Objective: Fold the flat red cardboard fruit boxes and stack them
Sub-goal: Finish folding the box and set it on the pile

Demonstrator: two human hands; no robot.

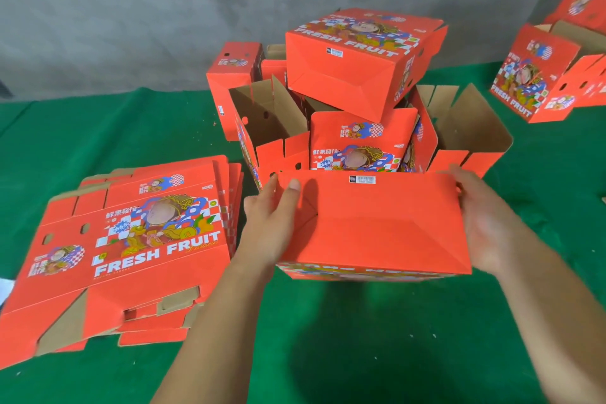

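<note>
Head view showed the left hand (272,210) and right hand (482,216) gripping opposite ends of a folded red fruit box (373,223), bottom panel up, fingers curled over its edges. Beyond the hands sat the pile of folded boxes (360,82); left of the left hand, the flat stack (131,239). Keeping both ends level should help it land squarely.

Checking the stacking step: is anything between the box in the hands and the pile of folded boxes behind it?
Nothing visible. The folded box, held by the left hand and right hand, sits directly before the pile of folded boxes, with no gap showing between them.
</note>
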